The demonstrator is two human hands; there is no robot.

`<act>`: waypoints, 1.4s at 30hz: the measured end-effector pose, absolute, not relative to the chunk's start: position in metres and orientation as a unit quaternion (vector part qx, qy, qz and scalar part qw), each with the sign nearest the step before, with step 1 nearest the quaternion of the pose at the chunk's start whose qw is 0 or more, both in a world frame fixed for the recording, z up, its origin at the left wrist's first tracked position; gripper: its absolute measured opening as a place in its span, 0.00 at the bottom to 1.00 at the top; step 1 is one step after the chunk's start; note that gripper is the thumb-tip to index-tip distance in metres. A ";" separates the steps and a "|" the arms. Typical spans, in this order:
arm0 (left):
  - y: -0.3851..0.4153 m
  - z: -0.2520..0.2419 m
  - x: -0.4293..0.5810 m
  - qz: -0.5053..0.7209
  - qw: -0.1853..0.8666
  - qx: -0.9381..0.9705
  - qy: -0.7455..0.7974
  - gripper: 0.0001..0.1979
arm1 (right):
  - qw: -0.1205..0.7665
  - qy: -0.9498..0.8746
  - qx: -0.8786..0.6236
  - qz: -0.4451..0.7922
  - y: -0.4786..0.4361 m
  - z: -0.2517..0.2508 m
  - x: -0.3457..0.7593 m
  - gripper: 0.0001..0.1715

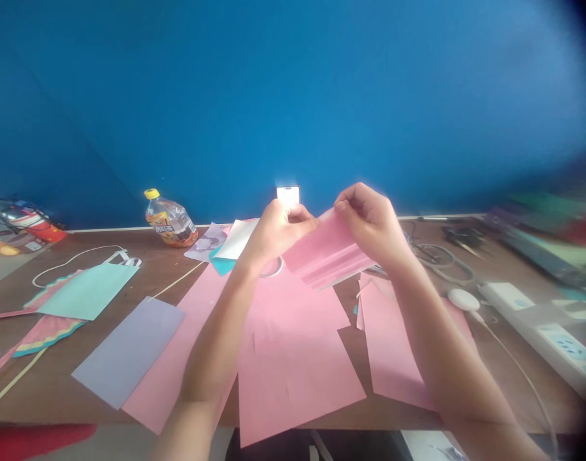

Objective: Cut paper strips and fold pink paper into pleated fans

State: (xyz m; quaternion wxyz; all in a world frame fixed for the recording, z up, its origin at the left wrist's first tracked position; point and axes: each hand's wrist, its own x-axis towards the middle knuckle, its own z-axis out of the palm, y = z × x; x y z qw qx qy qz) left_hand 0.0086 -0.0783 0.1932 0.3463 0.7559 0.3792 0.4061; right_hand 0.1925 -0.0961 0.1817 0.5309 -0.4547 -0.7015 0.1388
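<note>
A piece of pink paper [329,250] is held up above the table, tilted, with lengthwise crease-like streaks on it. My left hand [286,227] pinches its upper left corner between thumb and fingers. At the upper right edge, my right hand [367,218] grips the same paper, thumb on the near side. Below lies a large pink sheet [293,365], its front corner past the table edge. Another pink sheet [398,358] is partly hidden by my right forearm. Behind my left wrist rest a white paper [235,239] and a teal one [221,262].
A lavender sheet [130,349] and a mint paper bag [89,291] with a white handle lie left. A yellow-capped bottle [171,221] leans at the back near a lit phone [288,194]. Right stand a power strip [547,333], a white charger [463,299] and cables [441,259].
</note>
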 end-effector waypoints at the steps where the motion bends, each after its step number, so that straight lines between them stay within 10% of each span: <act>1: -0.078 0.193 0.009 0.407 0.348 0.757 0.375 0.14 | 0.531 -0.700 -0.453 0.152 -0.097 0.183 0.192 0.07; 42: -0.080 0.196 0.005 0.339 0.303 0.809 0.372 0.17 | 0.558 -0.660 -0.442 0.240 -0.095 0.180 0.195 0.20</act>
